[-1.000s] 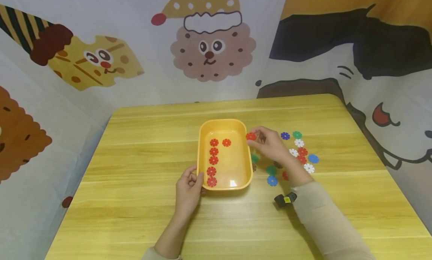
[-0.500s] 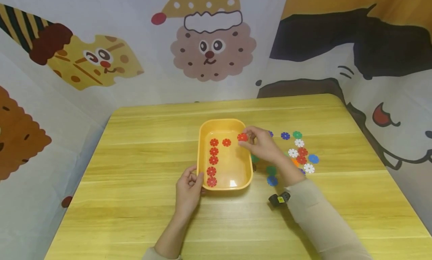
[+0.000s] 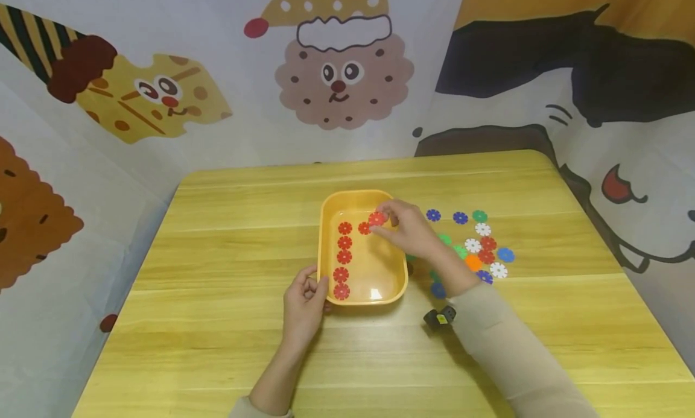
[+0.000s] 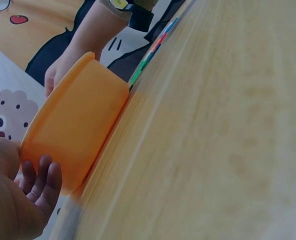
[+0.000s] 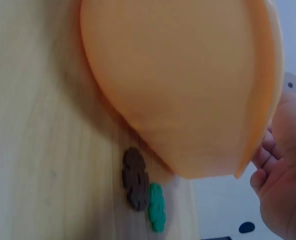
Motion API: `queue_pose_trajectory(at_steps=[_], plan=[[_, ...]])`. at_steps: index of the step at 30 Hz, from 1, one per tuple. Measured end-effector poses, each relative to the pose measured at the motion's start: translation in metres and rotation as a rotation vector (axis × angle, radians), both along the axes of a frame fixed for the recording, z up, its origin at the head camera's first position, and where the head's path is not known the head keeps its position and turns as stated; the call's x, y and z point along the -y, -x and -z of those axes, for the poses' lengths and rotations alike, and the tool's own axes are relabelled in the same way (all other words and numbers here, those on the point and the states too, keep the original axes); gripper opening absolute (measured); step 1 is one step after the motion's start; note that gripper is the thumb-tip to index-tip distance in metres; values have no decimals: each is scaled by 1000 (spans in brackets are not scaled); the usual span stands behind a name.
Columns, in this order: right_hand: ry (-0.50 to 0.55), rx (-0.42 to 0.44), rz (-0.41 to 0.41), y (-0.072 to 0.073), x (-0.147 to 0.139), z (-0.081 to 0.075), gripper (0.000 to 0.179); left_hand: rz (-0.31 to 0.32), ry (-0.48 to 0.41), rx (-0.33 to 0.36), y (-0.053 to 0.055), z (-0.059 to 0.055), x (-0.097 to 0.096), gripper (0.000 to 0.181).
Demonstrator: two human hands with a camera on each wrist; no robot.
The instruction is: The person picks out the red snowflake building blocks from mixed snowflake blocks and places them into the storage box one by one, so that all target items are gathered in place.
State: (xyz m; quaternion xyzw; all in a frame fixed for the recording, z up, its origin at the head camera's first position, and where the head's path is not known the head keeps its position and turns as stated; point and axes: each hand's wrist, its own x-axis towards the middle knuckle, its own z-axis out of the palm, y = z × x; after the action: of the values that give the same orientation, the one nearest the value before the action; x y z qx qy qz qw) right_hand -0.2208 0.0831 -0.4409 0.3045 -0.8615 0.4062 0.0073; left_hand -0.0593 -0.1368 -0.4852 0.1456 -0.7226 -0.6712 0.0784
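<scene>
Your right hand pinches a red disc tightly over the yellow tray; your left hand grips the tray's near-left corner.

Red snowflake disc over yellow tray
The right hand is pinching it; the left hand is holding the tray, where six red discs are lying, five forming a column.

Wood-grain table, white printed backdrop, cartoon cookie, cartoon cheese
</scene>
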Motion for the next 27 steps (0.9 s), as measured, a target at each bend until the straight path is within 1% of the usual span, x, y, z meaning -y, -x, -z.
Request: queue_pose_trajectory(at_steps=[2, 5, 8, 11, 15, 20, 27], plan=[[-7, -5, -18, 0, 5, -1, 38, -1, 0, -1, 0, -1, 0, 32], [-41, 12, -37, 1, 12, -2, 38, -2, 4, -1, 0, -1, 0, 33], [-113, 46, -54, 3, 18, -1, 39, -4, 8, -2, 0, -1, 0, 33], [-189, 57, -76, 5, 24, 0, 37, -7, 7, 2, 0, -1, 0, 32], [-264, 28, -99, 7, 28, 1, 33, -5, 10, -1, 0, 0, -1, 33], [-335, 5, -98, 7, 28, 3, 32, 2, 10, -4, 0, 0, -1, 32], [-375, -26, -109, 8, 27, 5, 35, 1, 16, -9, 0, 1, -1, 31]])
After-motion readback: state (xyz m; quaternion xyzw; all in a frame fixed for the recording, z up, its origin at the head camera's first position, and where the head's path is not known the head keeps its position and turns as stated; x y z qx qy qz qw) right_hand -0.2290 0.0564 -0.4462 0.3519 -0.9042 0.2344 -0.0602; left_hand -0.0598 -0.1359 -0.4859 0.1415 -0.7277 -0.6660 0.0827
